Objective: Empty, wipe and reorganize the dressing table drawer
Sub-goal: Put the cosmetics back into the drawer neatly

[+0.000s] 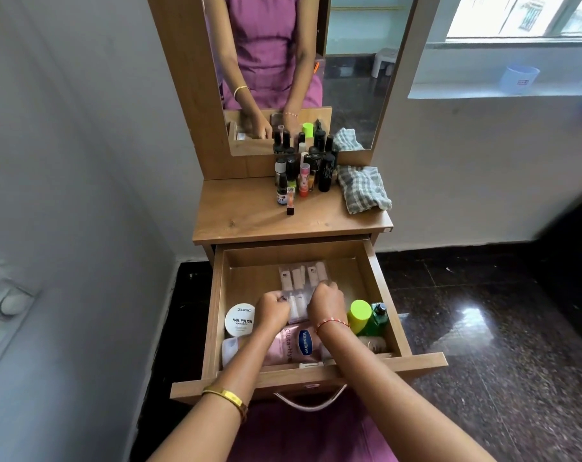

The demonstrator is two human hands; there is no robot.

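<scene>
Looked like the putting-back stage: the drawer (pixel 374 271) was pulled open and part filled. Left hand (pixel 272 307) and right hand (pixel 326 303) both curled onto clear sachet packs (pixel 299 281) mid-drawer. Small bottles (pixel 303 175) and checked cloth (pixel 363 188) still sat on the tabletop (pixel 249 211).

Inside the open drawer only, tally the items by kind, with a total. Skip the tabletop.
Clear packets of small tubes, under both hands: 1 cluster, separate packets cannot be told apart
White round Zudio nail polish wipes tub: 1
Pink Vaseline tube: 1
Lime-capped bottle: 1
Green bottle: 1
Beige bottle: 1
White item at the front left: 1
Total: 7
</scene>
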